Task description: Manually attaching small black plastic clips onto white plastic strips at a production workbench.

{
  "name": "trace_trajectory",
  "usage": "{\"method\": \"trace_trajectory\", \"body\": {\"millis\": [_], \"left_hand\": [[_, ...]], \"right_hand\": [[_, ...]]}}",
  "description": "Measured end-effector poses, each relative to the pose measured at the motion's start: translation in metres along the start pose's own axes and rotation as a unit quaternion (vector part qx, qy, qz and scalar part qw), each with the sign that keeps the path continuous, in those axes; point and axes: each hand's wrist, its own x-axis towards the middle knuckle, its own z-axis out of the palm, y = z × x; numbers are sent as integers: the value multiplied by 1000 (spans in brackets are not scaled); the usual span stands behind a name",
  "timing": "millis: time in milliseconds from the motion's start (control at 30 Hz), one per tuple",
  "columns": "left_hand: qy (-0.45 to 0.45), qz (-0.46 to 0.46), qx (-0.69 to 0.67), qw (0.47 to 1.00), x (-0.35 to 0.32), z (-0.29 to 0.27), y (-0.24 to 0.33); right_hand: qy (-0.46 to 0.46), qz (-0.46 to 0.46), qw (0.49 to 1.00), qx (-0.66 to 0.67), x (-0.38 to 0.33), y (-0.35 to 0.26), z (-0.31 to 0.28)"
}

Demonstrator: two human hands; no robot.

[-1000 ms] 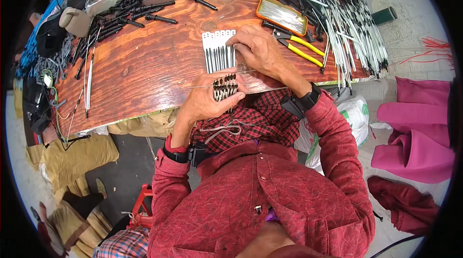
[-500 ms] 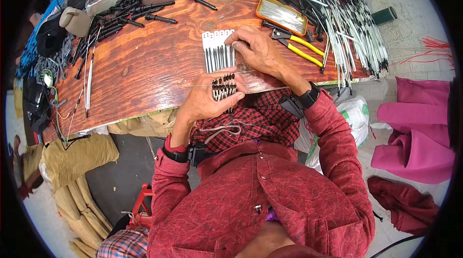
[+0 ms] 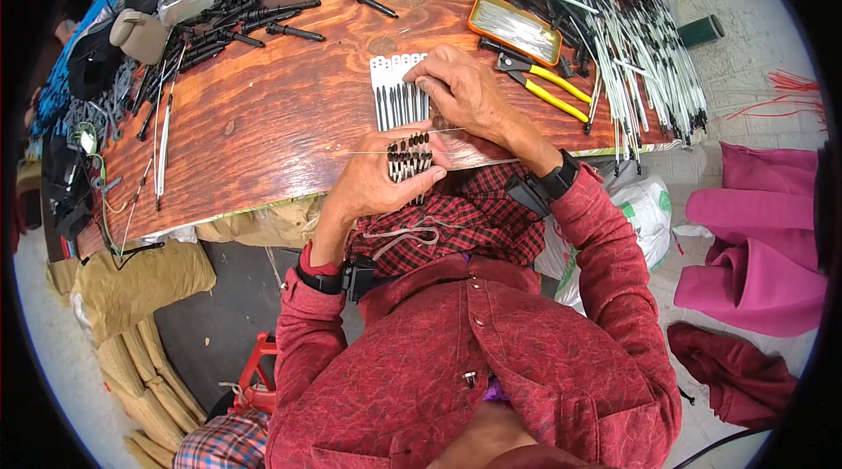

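Note:
My left hand (image 3: 367, 178) is closed round a bundle of narrow white strips (image 3: 409, 162) with dark ends, its thumb across the near side. Beyond this grip the strips spread flat in a fan, with black lines down them and holes at their white far ends (image 3: 395, 71). A thin wire (image 3: 361, 152) lies crosswise at the bundle and sticks out on both sides. My right hand (image 3: 465, 90) bends over the fan's right side with fingertips on the strips. Its fingers are drawn together, and whether they pinch a strip is hidden.
Black rod-like parts (image 3: 368, 2) are heaped along the far side of the wooden table (image 3: 263, 109). Yellow-handled pliers (image 3: 554, 92) lie right of my hands, below an orange-rimmed tray (image 3: 475, 20) of thin white pieces. Long white rods (image 3: 627, 87) pile up at the right edge.
My right fingertips have shifted slightly left and nearer over the strips. The fan has moved a touch to the right, while my left hand keeps its hold.

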Motion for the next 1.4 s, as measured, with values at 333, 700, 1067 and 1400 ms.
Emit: {"method": "trace_trajectory", "body": {"millis": [333,700,1067,1400], "left_hand": [[-6,34,-3,999,3,-1,2],[-9,13,-26,1000,2,-1,3],[1,52,7,999,1,1,-1],[1,-13,-62,998,-2,2,8]], "right_hand": [[13,-4,1000,-9,2,-6,2],[-18,26,997,67,6,-2,0],[-37,10,998,52,8,-8,0],[-23,-21,998,54,8,-15,9]]}}
